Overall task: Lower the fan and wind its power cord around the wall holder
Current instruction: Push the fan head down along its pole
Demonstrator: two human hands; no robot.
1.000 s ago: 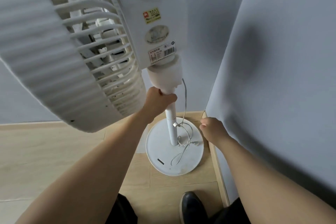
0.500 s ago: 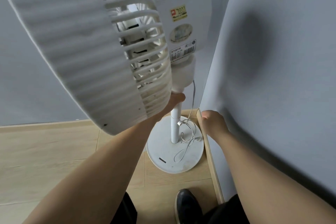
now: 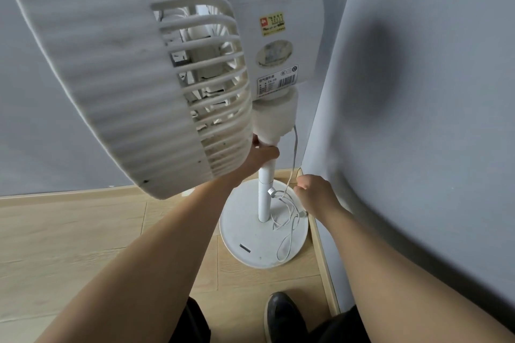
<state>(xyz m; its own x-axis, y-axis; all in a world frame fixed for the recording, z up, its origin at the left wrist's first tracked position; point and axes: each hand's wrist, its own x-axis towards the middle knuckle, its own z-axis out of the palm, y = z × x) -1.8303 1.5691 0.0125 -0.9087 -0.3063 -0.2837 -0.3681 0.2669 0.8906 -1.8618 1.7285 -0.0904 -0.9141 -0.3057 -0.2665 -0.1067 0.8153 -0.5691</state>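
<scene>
Just under the motor neck of the fan [image 3: 281,44], the left hand [image 3: 260,157] stays wrapped around the pole [image 3: 264,192]; the fan head has swung closer and higher than a second ago. The right hand [image 3: 312,189], loosely curled beside the pole, now sits at the power cord [image 3: 289,220], contact unclear. Below the pole, the round base [image 3: 245,231] stands on wooden floor [image 3: 69,245] in a grey wall [image 3: 432,92] corner.

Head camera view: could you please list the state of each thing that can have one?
Fan: upright on its base, head tilted.
Pole: upright, gripped near the top.
Power cord: loose, looped on the base.
Left hand: closed around the pole under the fan's neck.
Right hand: curled by the cord; grip unclear.
</scene>
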